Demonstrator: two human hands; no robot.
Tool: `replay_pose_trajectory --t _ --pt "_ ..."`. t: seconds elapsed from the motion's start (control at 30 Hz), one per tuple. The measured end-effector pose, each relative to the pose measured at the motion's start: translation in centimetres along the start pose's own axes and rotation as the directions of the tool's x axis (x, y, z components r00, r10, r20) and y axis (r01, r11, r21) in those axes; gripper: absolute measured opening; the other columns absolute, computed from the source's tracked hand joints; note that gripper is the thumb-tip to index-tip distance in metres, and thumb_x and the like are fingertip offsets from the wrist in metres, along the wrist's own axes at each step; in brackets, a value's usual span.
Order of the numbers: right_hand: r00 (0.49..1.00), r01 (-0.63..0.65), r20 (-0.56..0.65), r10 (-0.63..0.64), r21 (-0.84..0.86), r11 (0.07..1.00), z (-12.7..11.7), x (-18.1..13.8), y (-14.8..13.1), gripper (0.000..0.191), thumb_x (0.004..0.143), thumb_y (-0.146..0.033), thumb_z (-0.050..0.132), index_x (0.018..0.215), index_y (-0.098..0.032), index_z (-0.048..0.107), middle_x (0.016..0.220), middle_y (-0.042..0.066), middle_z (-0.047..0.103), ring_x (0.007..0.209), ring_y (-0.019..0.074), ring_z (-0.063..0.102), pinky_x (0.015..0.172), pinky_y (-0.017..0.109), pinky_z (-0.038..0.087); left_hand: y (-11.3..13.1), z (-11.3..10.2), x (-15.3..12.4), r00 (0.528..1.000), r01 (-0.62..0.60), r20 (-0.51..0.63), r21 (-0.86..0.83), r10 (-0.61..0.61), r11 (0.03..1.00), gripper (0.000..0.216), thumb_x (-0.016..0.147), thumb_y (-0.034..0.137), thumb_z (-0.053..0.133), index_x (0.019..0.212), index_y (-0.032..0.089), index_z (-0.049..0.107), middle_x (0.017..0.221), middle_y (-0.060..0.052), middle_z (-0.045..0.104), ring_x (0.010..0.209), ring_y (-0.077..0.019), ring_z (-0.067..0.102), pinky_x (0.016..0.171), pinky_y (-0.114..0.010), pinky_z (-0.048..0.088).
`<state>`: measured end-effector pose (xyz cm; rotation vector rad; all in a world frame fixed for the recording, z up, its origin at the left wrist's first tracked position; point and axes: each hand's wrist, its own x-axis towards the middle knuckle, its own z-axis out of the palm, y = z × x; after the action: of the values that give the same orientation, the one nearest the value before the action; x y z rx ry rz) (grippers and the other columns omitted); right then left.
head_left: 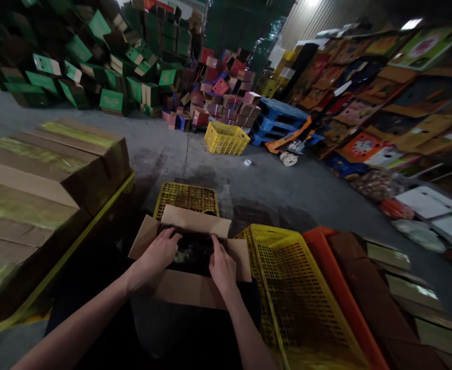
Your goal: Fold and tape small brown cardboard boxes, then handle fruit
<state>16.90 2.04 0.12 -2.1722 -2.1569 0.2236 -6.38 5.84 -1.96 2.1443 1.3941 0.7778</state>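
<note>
Open brown cardboard box (pixel 187 290), set on the near edge of a yellow lattice plastic crate (pixel 187 196). Left hand (pixel 158 255): fingers are curled into the opening; the grip cannot be told. Right hand (pixel 221 268): laid flat, unclenched, on the flap. The flaps are judged pliant; the box is best held beneath its corners.

dim warehouse: grey concrete floor (pixel 218 180), green box piles (pixel 94 61), blue pallets (pixel 277 121), corrugated wall (pixel 326 20).
</note>
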Motion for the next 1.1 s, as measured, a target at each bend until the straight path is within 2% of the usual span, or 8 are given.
replay_pose_trajectory --t 0.1,0.2,0.33,0.53,0.63,0.73,0.83,1.1 --pt "1.000 0.007 -0.007 -0.007 0.007 1.000 0.3 -0.1 0.2 0.064 0.097 -0.014 0.040 0.158 -0.023 0.023 0.128 0.012 0.066 0.101 0.0234 0.071 0.080 0.030 0.054 0.9 0.3 -1.0 0.984 0.005 0.178 0.154 -0.032 0.988 0.022 0.089 0.020 0.058 0.107 0.017 0.069 0.111 -0.019 0.069 0.110 -0.0366 0.064 0.098 -0.052 0.049" --pt "0.999 0.020 -0.045 -0.020 -0.003 1.000 0.4 -0.2 0.3 0.058 0.101 -0.017 0.036 0.158 -0.023 0.023 0.125 0.011 0.068 0.103 0.0220 0.071 0.080 0.029 0.053 2.8 0.3 -0.8 0.921 -0.068 0.390 0.212 -0.021 0.975 0.021 0.088 0.013 0.055 0.104 0.016 0.068 0.109 -0.015 0.068 0.109 -0.0320 0.064 0.100 -0.046 0.047" --pt "0.999 0.027 -0.041 -0.028 -0.006 1.000 0.7 0.0 0.6 0.054 0.104 -0.023 0.034 0.157 -0.025 0.024 0.119 0.009 0.072 0.098 0.0206 0.073 0.075 0.028 0.052 6.4 0.4 0.1 0.915 -0.085 0.404 0.178 0.006 0.980 0.033 0.090 0.000 0.040 0.102 0.014 0.066 0.112 -0.013 0.065 0.103 -0.0235 0.064 0.094 -0.035 0.049" --pt "0.997 0.034 -0.079 -0.025 0.125 0.992 0.8 0.5 0.9 0.051 0.105 -0.028 0.032 0.155 -0.026 0.030 0.127 0.007 0.070 0.106 0.0210 0.071 0.079 0.029 0.053 10.6 0.9 0.4 0.891 -0.226 0.425 0.110 0.159 0.968 0.032 0.094 0.005 0.042 0.114 0.018 0.063 0.122 -0.009 0.064 0.110 -0.0205 0.060 0.102 -0.034 0.045" --pt "0.999 0.006 -0.039 -0.003 0.080 0.997 0.5 0.5 0.8 0.052 0.104 -0.025 0.034 0.156 -0.028 0.029 0.129 0.006 0.069 0.100 0.0216 0.073 0.075 0.030 0.053 9.8 0.5 0.5 0.922 -0.148 0.382 0.221 0.054 0.964 0.024 0.095 0.021 0.052 0.115 0.020 0.064 0.131 -0.012 0.060 0.122 -0.0308 0.053 0.101 -0.045 0.045" --pt "0.999 0.022 -0.045 -0.021 0.014 1.000 0.5 0.4 0.6 0.054 0.103 -0.022 0.036 0.157 -0.026 0.026 0.127 0.008 0.070 0.098 0.0221 0.074 0.075 0.030 0.053 6.9 -0.1 0.6 0.941 0.034 0.307 0.328 -0.140 0.944 0.043 0.090 0.039 0.063 0.128 0.021 0.060 0.142 -0.016 0.054 0.130 -0.0398 0.047 0.101 -0.053 0.044" --pt "0.997 0.043 -0.069 -0.045 -0.025 0.999 0.5 0.4 0.5 0.052 0.105 -0.026 0.036 0.156 -0.024 0.026 0.120 0.009 0.072 0.097 0.0230 0.074 0.075 0.030 0.053 4.0 -0.5 0.7 0.881 0.112 0.398 0.347 -0.254 0.931 0.069 0.085 0.050 0.066 0.139 0.009 0.052 0.132 -0.025 0.059 0.124 -0.0427 0.053 0.100 -0.051 0.045" --pt "0.997 0.041 -0.068 -0.042 -0.016 0.999 0.4 -0.1 0.4 0.051 0.105 -0.026 0.037 0.155 -0.023 0.027 0.116 0.009 0.074 0.098 0.0212 0.074 0.077 0.028 0.052 2.8 -0.1 0.9 0.852 -0.019 0.513 0.230 -0.105 0.973 0.026 0.097 0.027 0.049 0.100 0.014 0.071 0.104 -0.013 0.071 0.100 -0.0260 0.067 0.093 -0.035 0.048"
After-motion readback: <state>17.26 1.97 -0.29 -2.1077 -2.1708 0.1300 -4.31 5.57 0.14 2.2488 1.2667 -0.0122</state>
